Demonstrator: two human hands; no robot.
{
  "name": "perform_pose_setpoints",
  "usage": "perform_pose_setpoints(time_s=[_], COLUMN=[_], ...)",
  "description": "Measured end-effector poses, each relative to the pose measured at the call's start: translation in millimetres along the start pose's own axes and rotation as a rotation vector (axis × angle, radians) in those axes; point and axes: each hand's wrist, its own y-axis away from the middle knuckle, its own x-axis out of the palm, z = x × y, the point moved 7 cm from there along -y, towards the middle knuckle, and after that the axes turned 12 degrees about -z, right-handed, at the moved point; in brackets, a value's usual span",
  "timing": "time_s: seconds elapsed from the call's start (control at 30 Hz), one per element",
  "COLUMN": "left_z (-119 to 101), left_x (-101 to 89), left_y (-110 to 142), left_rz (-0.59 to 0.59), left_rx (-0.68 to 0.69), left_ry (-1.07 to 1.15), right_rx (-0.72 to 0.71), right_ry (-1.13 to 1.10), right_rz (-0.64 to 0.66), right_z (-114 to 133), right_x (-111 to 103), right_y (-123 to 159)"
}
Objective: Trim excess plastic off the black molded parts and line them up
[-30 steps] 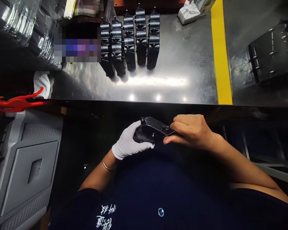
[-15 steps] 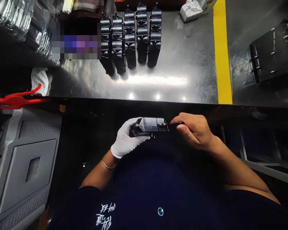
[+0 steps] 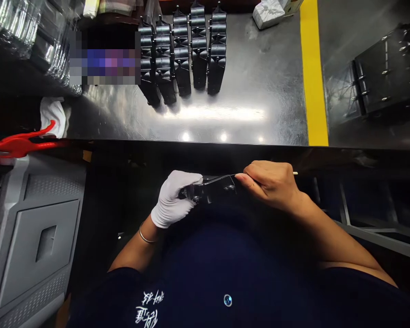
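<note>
My left hand, in a white glove, is closed around one end of a black plastic part. The part is held in front of my body, below the bench edge, and its glossy edges catch the light. My bare right hand pinches a thin knife-like tool, mostly hidden by the fingers. Its pale end sticks out behind the hand. The slim dark front of the tool meets or nearly meets the part's right upper edge; I cannot tell whether they touch.
Several black plastic parts stand in columns on the metal bench. Yellow tape crosses the bench, with more black parts beyond it. Left are clear plastic trays, a white cloth, a red hanger-like piece and a grey bin.
My left hand has turned the black part, so a different face shows, and moved slightly left. My right hand has shifted along with the thin tool, from apart to close against the part's edge.
</note>
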Motion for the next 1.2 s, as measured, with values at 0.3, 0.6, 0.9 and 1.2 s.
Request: perform_pose_setpoints(time_s=[0.3, 0.6, 0.9, 1.2], left_z=[-21, 27, 34, 34], left_x=[4.3, 10.2, 24.6, 30.4], left_y=[-9, 6, 12, 12], left_rz=[0.096, 0.216, 0.367, 0.309], left_rx=[0.148, -0.528, -0.791, -0.782], left_ry=[0.175, 0.302, 0.436, 0.449], right_rx=[0.119, -0.108, -0.319, -0.261], right_ry=[-0.634, -0.608, -0.376, -0.332], right_rz=[0.328, 0.119, 0.065, -0.086], right_z=[4, 20, 39, 32], right_x=[11, -3, -2, -5], right_y=[7, -11, -21, -21])
